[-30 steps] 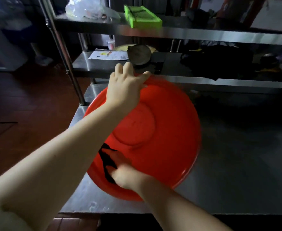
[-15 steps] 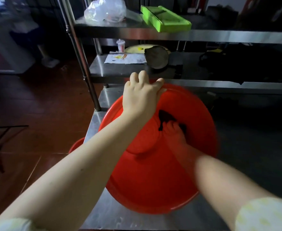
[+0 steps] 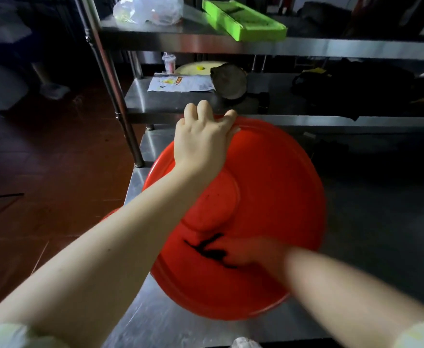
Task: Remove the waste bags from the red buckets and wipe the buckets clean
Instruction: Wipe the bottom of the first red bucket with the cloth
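Down from the far wall, right hand [image 3: 253,252] presses one dark cloth [image 3: 207,249] near one red bucket's [image 3: 276,197] base; left hand [image 3: 203,139] grips its rim.

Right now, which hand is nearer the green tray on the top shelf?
Left. The left hand grips the red bucket's far rim, below the green tray; the right hand wipes the near side.

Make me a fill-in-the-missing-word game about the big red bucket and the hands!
1. The left hand grips the far rim of the ____ bucket.
2. The right hand presses a ____ cloth against the bucket.
3. The bucket rests tilted on a shiny ____ table.
4. On the top shelf lies a flat ____ box.

Missing words: red; black; metal; green
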`<state>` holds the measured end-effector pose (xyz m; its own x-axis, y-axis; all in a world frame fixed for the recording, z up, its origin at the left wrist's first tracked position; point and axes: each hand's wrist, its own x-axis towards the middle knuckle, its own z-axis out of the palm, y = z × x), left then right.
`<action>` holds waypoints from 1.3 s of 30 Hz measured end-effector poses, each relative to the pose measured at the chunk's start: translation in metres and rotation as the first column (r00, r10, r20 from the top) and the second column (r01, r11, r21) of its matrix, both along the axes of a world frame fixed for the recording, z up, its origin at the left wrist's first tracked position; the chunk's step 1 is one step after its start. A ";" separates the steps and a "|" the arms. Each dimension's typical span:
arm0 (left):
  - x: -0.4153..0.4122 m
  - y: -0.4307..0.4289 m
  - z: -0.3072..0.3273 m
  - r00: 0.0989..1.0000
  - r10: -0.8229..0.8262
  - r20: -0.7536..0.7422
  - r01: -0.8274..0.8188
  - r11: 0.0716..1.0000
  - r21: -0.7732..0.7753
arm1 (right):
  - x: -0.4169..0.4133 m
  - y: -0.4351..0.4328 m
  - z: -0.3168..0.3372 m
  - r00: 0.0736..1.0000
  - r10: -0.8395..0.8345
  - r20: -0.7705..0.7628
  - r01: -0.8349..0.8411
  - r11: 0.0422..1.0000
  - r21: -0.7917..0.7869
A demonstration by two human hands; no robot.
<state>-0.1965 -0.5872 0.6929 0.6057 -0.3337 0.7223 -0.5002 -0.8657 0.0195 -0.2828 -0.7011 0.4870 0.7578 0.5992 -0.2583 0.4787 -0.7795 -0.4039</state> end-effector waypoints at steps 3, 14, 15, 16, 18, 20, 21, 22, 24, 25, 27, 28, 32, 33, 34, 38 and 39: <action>0.001 -0.010 0.002 0.999 -0.041 0.000 0.041 0.998 0.057 | 0.009 -0.077 0.047 0.971 0.030 0.236 0.157 0.663 -0.731; 0.001 -0.023 -0.004 0.994 -0.058 0.092 0.053 0.997 0.047 | -0.055 0.093 0.055 0.754 -0.480 -0.449 0.657 0.574 0.489; 0.003 -0.021 -0.004 0.994 -0.058 0.097 0.054 0.998 0.043 | -0.067 0.100 0.067 0.772 -0.434 -0.465 0.636 0.518 0.572; 0.006 -0.018 -0.005 0.993 -0.054 0.102 0.050 0.998 0.042 | -0.081 0.098 0.076 0.793 -0.386 -0.471 0.609 0.507 0.611; 0.008 -0.016 -0.004 0.995 -0.063 0.077 0.060 0.997 0.043 | -0.101 0.065 0.077 0.859 -0.338 -0.383 0.508 0.647 0.568; 0.005 -0.020 -0.002 0.992 -0.106 0.071 0.101 0.993 0.066 | -0.103 0.008 0.075 0.937 -0.264 -0.230 0.320 0.912 0.255; 0.002 -0.025 -0.001 0.989 -0.127 0.083 0.120 0.989 0.083 | -0.093 -0.024 0.078 0.965 -0.230 -0.125 0.225 0.973 -0.051; -0.002 -0.029 0.000 0.986 -0.143 0.081 0.135 0.986 0.097 | -0.080 -0.049 0.088 0.978 -0.203 -0.040 0.170 0.901 -0.400; -0.008 -0.036 0.000 0.987 -0.150 0.050 0.144 0.983 0.112 | -0.053 -0.080 0.114 0.989 -0.068 0.135 0.149 0.568 -0.810; -0.007 -0.036 0.000 0.989 -0.142 0.043 0.136 0.984 0.112 | -0.045 -0.085 0.123 0.982 -0.016 0.186 0.173 0.455 -0.873; -0.004 -0.029 -0.002 0.992 -0.105 0.064 0.099 0.991 0.089 | -0.050 -0.074 0.129 0.961 -0.078 0.265 0.274 0.399 -0.875; -0.002 -0.025 -0.003 0.994 -0.081 0.070 0.076 0.994 0.074 | -0.061 -0.062 0.121 0.938 -0.181 0.296 0.346 0.415 -0.842; 0.001 -0.022 -0.004 0.999 -0.039 -0.009 0.040 0.999 0.027 | -0.103 0.024 0.075 0.790 -0.613 -0.001 0.596 0.770 -0.227; 0.000 -0.022 -0.004 0.999 -0.050 0.000 0.050 0.999 0.019 | -0.104 0.050 0.075 0.765 -0.607 -0.215 0.634 0.769 0.085; 0.000 -0.022 -0.004 0.998 -0.061 0.008 0.061 0.998 0.011 | -0.105 0.073 0.079 0.778 -0.534 -0.330 0.624 0.714 0.317; 0.002 -0.014 -0.006 0.994 -0.101 0.048 0.101 0.995 0.009 | -0.123 0.072 0.081 0.885 -0.432 -0.176 0.466 0.830 0.306; 0.002 -0.013 -0.006 0.990 -0.126 0.062 0.125 0.992 0.016 | -0.127 0.052 0.084 0.905 -0.401 -0.141 0.420 0.897 0.138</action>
<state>-0.1947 -0.6001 0.6871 0.5117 -0.4135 0.7531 -0.6050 -0.7958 -0.0258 -0.4101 -0.6496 0.5705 0.9188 0.2809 -0.2774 0.0774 -0.8172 -0.5712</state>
